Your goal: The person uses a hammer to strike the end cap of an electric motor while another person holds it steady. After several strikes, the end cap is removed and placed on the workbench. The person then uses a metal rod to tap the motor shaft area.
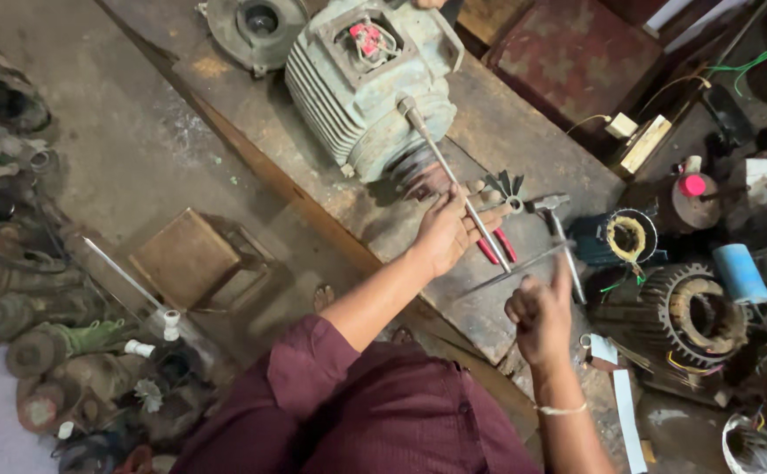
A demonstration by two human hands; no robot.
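Fingers [454, 215] of our left hand [443, 233] gripped the rod [454, 180]; our right hand [537, 312] clenched a thinner rod [524, 263]; we judged either could slip beside the motor [366, 83].

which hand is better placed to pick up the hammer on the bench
Right. The right hand, a closed fist, sits just below the hammer; the left hand is already gripping the long metal rod.

The bench [506, 132] is bare along its far side, beyond the motor [361, 83]. Toward its near edge the way is crowded: long rod [458, 189], pliers [498, 247], fan [505, 186] and hammer [557, 237] lie close together. Off the bench's right edge, stators [695, 316] block passage. The floor [94, 132] on the left lies open, apart from a stool [186, 259].
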